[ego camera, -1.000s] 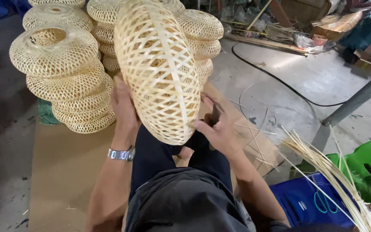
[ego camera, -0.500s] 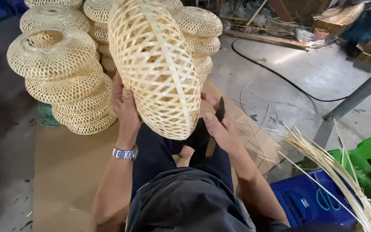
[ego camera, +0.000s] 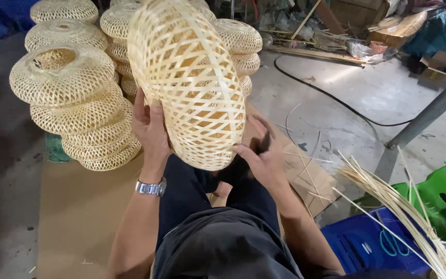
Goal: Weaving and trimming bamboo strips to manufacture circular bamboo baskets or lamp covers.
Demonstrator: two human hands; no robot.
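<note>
A woven bamboo lampshade (ego camera: 189, 77), pale and open-latticed, is held up on edge above my lap. My left hand (ego camera: 150, 132) presses flat against its left side; a silver watch sits on that wrist. My right hand (ego camera: 261, 155) grips the shade's lower right rim and also holds a dark tool between its fingers. My legs in dark trousers lie below the shade.
Stacks of finished woven shades (ego camera: 73, 103) stand at left and behind on brown cardboard (ego camera: 73, 217). A bundle of bamboo strips (ego camera: 403, 206) lies at right over a blue crate (ego camera: 372, 248) and a green plastic seat (ego camera: 440, 191). A black cable (ego camera: 336, 98) crosses the concrete floor.
The shade has been turned and tilted a little to the left between my hands. My right hand has shifted along the lower rim, with the dark tool now showing.
</note>
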